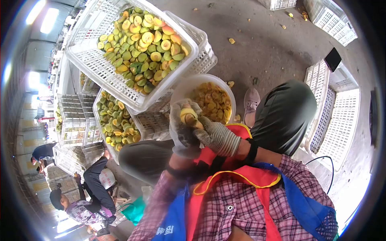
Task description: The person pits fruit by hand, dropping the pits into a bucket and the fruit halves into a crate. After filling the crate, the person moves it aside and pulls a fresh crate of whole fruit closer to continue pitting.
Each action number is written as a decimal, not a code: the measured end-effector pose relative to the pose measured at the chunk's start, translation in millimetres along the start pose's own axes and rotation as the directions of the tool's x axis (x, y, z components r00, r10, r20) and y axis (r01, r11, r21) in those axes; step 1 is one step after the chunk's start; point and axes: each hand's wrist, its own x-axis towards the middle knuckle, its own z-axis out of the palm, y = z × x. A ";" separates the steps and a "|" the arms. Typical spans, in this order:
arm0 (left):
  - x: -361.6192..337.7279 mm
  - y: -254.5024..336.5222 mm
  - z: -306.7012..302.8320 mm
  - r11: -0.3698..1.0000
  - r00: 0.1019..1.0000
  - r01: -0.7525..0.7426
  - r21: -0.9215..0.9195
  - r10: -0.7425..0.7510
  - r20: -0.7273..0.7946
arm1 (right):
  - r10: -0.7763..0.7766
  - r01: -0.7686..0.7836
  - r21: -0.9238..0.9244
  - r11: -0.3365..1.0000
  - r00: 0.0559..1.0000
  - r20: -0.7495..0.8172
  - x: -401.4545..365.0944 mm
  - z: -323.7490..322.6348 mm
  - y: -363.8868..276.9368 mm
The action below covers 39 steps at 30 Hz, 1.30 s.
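My left hand (pixel 185 124), in a pale, smeared glove, is wrapped round a yellow-green fruit piece (pixel 187 116). My right hand (pixel 219 137), in a grey knitted glove, is closed at the fruit's lower right side; a small brownish thing shows at its fingertips, too unclear to name. Both hands are over the near edge of a white round tub (pixel 230 96) that holds many peeled or cut yellow pieces (pixel 211 100). Beyond it a white crate (pixel 132 105) is heaped with halved green-yellow fruit (pixel 148 48).
A second crate of fruit (pixel 116 120) stands at the left, beside stacked crates (pixel 76 120). White crates (pixel 337 124) and a dark phone (pixel 333 59) are at the right. A seated person (pixel 86 201) is at the lower left. Fruit scraps (pixel 231 41) lie on the floor.
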 end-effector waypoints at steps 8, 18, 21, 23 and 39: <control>6.4 20.9 -8.8 0.927 0.932 0.286 0.241 -0.328 0.153 | -0.455 0.446 0.100 0.890 0.848 0.271 0.9 -10.5 28.3; 7.9 19.0 -14.4 0.885 0.880 0.463 0.047 -0.465 0.096 | -0.037 0.032 0.018 0.999 0.907 0.418 3.1 -24.8 8.8; 12.8 14.9 -24.6 0.642 0.686 0.713 -0.283 -0.555 0.470 | -0.030 0.097 -0.098 0.990 0.843 0.538 0.3 -22.6 1.2; 14.7 15.2 -18.9 0.831 0.821 0.521 -0.194 -0.427 0.378 | -0.161 0.076 0.199 0.977 0.874 0.458 1.1 -15.6 14.4; 35.3 102.2 -79.6 0.844 0.941 -0.237 0.481 0.322 -0.103 | -0.061 0.059 -0.156 0.986 0.998 -0.009 11.5 -16.5 21.0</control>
